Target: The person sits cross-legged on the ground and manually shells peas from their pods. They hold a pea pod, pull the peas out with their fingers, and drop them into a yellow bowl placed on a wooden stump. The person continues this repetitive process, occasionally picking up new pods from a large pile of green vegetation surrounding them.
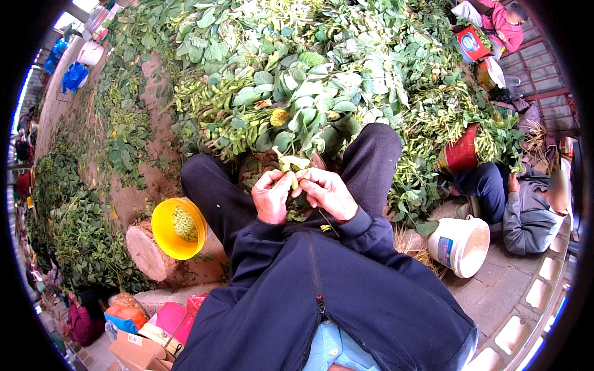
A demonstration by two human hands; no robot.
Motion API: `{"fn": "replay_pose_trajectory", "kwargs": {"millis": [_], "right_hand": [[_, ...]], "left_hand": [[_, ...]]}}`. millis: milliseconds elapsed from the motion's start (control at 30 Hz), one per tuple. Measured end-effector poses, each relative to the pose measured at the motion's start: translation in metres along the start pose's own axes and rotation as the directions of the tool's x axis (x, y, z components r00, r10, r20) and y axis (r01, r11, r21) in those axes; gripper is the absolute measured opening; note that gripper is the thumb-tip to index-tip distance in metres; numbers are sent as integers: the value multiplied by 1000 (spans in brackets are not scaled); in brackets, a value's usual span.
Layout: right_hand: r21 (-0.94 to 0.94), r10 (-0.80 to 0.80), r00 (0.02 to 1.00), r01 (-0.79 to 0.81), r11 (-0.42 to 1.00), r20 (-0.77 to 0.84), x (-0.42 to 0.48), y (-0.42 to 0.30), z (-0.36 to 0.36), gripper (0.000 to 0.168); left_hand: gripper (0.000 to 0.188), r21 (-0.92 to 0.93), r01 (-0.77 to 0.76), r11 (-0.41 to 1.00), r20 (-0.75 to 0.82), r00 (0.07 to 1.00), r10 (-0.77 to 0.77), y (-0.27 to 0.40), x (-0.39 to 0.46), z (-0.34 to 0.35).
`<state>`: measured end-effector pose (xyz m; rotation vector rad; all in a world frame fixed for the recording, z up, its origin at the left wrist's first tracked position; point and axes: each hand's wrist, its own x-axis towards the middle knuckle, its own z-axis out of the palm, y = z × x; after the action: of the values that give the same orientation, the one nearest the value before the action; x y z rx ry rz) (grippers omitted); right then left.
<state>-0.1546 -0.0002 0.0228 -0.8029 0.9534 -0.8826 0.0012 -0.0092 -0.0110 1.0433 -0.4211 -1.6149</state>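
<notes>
My left hand (273,195) and my right hand (327,190) meet between my knees, fingertips nearly touching. Both pinch a small cluster of green bean pods (292,163), with one pod between the two thumbs. A thin stem hangs below my right hand. Just beyond lies a large heap of cut bean plants (306,92) with broad leaves and many pods. To the left of my knee, a yellow bucket (160,227) holds picked green pods (184,224) and leans beside a round straw-sided stool.
A white bucket (457,246) lies tilted at my right. Beyond it sits a person (529,213) near a red bucket (464,148) with bean plants. Another person (508,28) sits at the upper right. A cardboard box (139,351) stands at the lower left.
</notes>
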Motion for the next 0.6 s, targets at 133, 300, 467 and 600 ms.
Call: {"fn": "replay_pose_trajectory", "kwargs": {"millis": [133,300,467,600], "right_hand": [[111,42,999,-45,993,33,-3,-5,-1,21],[16,5,1000,-6,1000,22,-4,-10,5,22],[3,15,1000,-15,1000,13,-2,-4,4,22],[56,29,999,-31,998,33,-3,-3,0,22]], "left_hand": [[7,-140,60,988,82,995,-49,-5,3,-7],[8,-36,-52,998,21,998,53,-4,2,-6],[9,-17,-114,993,-4,993,114,-4,0,0],[9,19,-35,999,-10,999,36,-3,-2,-1]]}}
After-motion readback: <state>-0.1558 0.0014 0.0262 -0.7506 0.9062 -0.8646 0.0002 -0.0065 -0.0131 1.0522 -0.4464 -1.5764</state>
